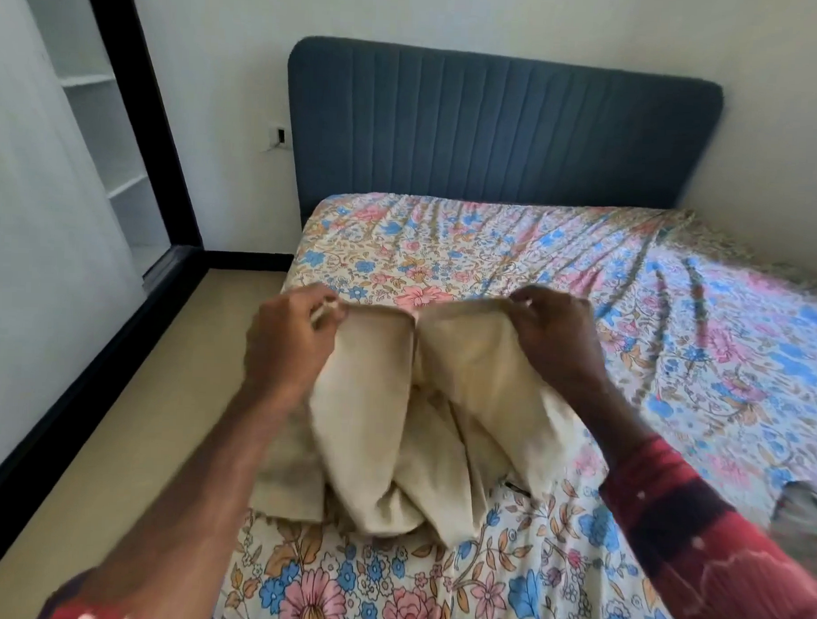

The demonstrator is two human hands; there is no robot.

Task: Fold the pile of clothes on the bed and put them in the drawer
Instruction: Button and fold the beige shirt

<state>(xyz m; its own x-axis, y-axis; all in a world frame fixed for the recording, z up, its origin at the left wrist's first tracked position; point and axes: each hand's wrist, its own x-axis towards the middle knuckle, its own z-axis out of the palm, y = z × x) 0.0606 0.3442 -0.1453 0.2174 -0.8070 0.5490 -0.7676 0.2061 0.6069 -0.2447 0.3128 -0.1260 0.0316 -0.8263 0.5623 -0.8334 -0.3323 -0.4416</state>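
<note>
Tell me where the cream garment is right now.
In the head view, the cream garment hangs centre frame over the floral bed, held between left hand and right hand.

Floral bed [515, 248] lies open beyond the garment [440, 403].
</note>
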